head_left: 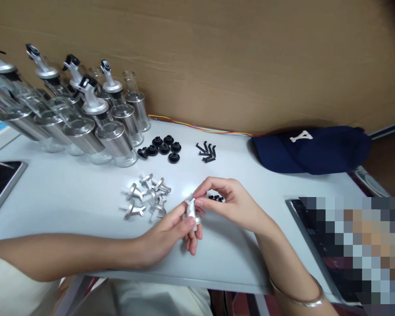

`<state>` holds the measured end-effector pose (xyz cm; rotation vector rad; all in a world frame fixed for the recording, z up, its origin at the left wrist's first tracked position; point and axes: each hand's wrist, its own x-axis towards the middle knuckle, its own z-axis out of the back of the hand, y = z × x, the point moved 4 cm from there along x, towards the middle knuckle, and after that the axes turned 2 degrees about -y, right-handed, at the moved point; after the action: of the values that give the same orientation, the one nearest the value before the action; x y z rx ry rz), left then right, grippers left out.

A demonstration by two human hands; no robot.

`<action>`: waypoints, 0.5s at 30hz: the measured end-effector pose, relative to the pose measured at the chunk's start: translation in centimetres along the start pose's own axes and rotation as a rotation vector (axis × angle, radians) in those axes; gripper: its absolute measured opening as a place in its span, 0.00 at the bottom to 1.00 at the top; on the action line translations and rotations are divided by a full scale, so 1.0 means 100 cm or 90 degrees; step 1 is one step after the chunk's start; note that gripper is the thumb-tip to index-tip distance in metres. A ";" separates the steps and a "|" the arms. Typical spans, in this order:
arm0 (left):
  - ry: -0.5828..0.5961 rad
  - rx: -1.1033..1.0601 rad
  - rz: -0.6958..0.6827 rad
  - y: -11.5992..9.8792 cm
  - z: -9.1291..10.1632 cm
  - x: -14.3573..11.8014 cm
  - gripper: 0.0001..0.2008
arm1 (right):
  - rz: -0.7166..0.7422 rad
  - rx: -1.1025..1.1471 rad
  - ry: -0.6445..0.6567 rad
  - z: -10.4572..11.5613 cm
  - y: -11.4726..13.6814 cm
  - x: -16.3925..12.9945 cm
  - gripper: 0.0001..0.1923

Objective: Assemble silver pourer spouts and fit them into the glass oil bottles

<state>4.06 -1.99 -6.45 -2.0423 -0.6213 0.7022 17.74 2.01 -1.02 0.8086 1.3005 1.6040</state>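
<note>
My left hand (174, 228) holds a silver bottle pourer spout (191, 210) between thumb and fingers, its narrow end pointing up. The thumb and forefinger of my right hand (222, 199) are pinched together at the spout's upper end. Whether a small part sits between those fingertips is hidden. Left of my hands lies a pile of similar silver pourer spouts (150, 195) with white tubes. Several tiny black pieces (216, 198) lie just behind my right hand.
Glass bottles with steel sleeves (115, 136) crowd the back left, some topped with pourers. Black rubber stoppers (164, 148) and thin black levers (208, 152) lie mid-table. A navy cap (312, 151) sits back right; a phone (1, 184) is at left, a dark flat device (316, 237) at right.
</note>
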 end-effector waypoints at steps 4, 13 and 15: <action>0.004 -0.005 0.005 0.000 -0.001 0.000 0.24 | 0.061 -0.139 -0.076 0.008 0.004 0.000 0.07; 0.028 -0.002 0.004 0.002 0.002 0.000 0.18 | -0.031 -0.487 -0.219 0.064 -0.017 -0.004 0.05; 0.029 0.001 0.007 0.004 0.003 -0.001 0.17 | -0.087 -0.447 -0.184 0.068 -0.021 -0.006 0.07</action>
<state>3.86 -2.09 -6.85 -2.0562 -0.5834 0.6612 24.58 4.19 -1.47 0.4689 0.5096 1.6047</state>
